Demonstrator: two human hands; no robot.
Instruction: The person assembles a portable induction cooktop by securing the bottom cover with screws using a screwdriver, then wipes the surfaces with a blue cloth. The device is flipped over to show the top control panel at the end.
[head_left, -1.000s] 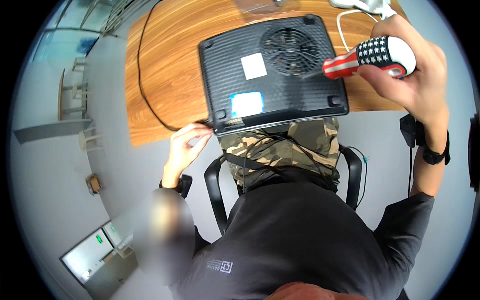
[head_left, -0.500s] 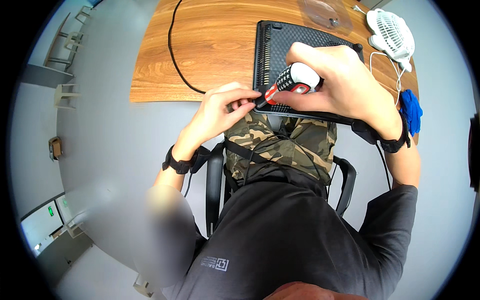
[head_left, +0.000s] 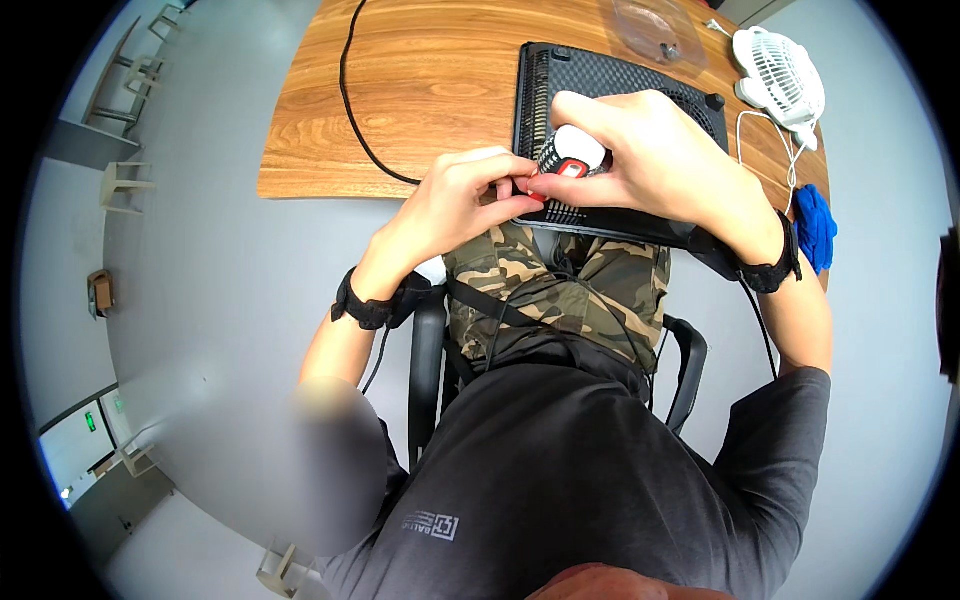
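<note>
A black vented board (head_left: pixel 628 88), which looks like a laptop cooling pad, lies at the table's front edge. Over its near left corner my right hand (head_left: pixel 665 150) is wrapped round a screwdriver (head_left: pixel 580 150) with a thick white, black and red handle. The handle leans down to the left. My left hand (head_left: pixel 465 188) has its thumb and fingers closed about the screwdriver's red front end. Those fingers hide the tip and whatever lies beneath it.
Wooden table (head_left: pixel 430 80) with a black cable (head_left: pixel 345 95) running down its left part. At the back right are a clear plastic tray (head_left: pixel 655 35) and a white fan (head_left: pixel 780 80) with its white cord. Blue cloth (head_left: pixel 815 225) hangs at the right edge.
The screwdriver's handle has shifted slightly left and stands steeper. My left fingers have moved up and right around its front end, covering the dark shaft that showed before.
</note>
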